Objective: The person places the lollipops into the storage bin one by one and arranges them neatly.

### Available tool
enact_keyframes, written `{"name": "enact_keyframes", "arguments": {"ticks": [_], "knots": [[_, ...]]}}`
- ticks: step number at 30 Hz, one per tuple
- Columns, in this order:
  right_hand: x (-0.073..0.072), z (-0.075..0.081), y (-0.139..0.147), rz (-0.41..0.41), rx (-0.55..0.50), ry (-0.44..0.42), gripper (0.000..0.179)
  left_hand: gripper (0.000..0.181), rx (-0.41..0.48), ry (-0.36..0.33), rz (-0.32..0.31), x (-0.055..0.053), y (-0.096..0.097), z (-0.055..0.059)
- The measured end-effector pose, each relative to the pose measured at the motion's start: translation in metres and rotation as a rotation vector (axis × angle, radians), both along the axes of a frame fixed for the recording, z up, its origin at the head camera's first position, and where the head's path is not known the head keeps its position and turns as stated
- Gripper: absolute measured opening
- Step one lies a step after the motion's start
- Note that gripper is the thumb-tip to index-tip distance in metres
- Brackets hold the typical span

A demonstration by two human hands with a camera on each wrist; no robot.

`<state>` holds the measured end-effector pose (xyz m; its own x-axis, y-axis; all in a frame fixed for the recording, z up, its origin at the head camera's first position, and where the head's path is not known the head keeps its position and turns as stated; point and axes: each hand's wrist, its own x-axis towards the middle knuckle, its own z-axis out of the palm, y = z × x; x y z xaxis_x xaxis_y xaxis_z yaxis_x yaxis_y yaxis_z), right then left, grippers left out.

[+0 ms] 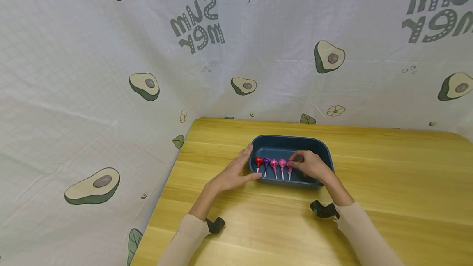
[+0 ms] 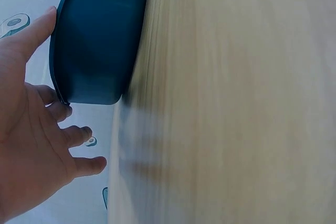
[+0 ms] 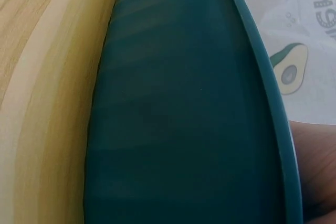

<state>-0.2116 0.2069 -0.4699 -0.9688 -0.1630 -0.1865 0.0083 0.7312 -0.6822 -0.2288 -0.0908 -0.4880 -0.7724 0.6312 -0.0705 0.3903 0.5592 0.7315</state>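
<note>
Several wrapped lollipops stand side by side in a dark blue tray (image 1: 282, 140): a red lollipop (image 1: 258, 160), a purple lollipop (image 1: 266, 161) and pink ones (image 1: 274, 163), white sticks toward the person. My right hand (image 1: 310, 164) reaches over the tray and pinches the rightmost pink lollipop (image 1: 290, 166) with thumb and fingertips. At the tray's left end, my left hand (image 1: 230, 175) touches the rim with its fingers spread. In the left wrist view, the left hand (image 2: 37, 129) has its thumb on the rim. Only part of the right hand (image 3: 317, 166) shows behind the tray wall (image 3: 178, 103).
The tray stands on a wooden table (image 1: 258, 225) near its back edge. A white curtain (image 1: 281, 52) with avocado prints hangs behind and to the left. Dark wrist cameras sit at the left cuff (image 1: 215, 225) and the right cuff (image 1: 323, 209).
</note>
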Motion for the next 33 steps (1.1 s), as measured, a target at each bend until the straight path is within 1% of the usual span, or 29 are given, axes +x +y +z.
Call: {"name": "enact_keyframes", "arguments": {"ticks": [11,16,23,26,30,33], "knots": [[0.001,0.001,0.001,0.009,-0.009,0.0,0.026,0.104,0.006,0.001,-0.001,0.001,0.001,0.0],[0.002,0.002,0.002,0.001,-0.012,-0.005,0.027,0.103,0.01,0.001,-0.008,0.0,0.002,-0.001],[0.005,0.007,0.005,0.0,-0.015,-0.019,0.032,0.104,0.01,-0.01,-0.006,0.001,0.002,-0.001],[0.007,0.01,0.008,-0.001,-0.013,0.015,0.034,0.104,0.006,-0.012,-0.009,0.001,0.002,-0.001],[0.012,0.015,0.016,-0.031,-0.057,0.075,0.038,0.104,0.019,-0.01,-0.014,-0.001,0.001,-0.001],[0.016,0.02,0.023,-0.058,-0.135,0.078,0.042,0.105,0.021,-0.011,-0.011,-0.002,0.0,-0.003]]}}
